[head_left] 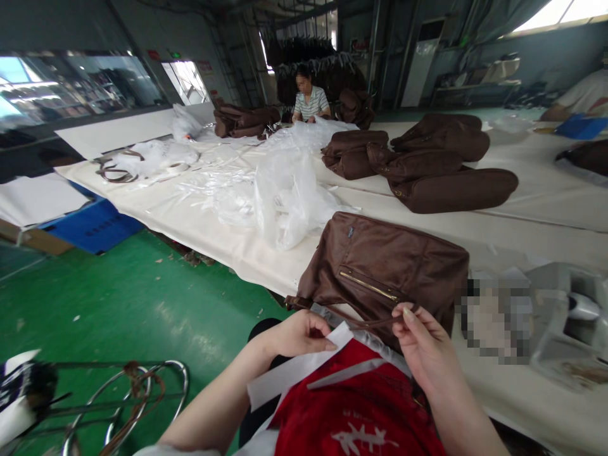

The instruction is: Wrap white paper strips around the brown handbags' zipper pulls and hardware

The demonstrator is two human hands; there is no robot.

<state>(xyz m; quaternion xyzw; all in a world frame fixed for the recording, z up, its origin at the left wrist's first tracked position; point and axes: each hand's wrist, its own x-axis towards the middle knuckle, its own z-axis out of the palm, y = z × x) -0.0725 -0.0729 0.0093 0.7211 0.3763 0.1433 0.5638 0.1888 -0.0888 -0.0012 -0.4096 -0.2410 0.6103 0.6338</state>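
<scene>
A brown bag (380,266) with a brass zip lies at the table's near edge, its lower side toward my lap. Pinched in my left hand (306,332) is a white strip (294,375), which hangs down to the left over the red apron (346,405). My right hand (420,335) closes thumb and fingers on a thin brown strap (380,323) at the bag's near side. A second pale strip (344,373) lies across the apron.
Clear plastic bags (285,202) are heaped left of the bag. More brown bags (451,190) lie farther back. A grey plastic holder (570,316) stands at right. Across the table sits a person (310,98). A metal-framed stool (128,405) stands on the green floor.
</scene>
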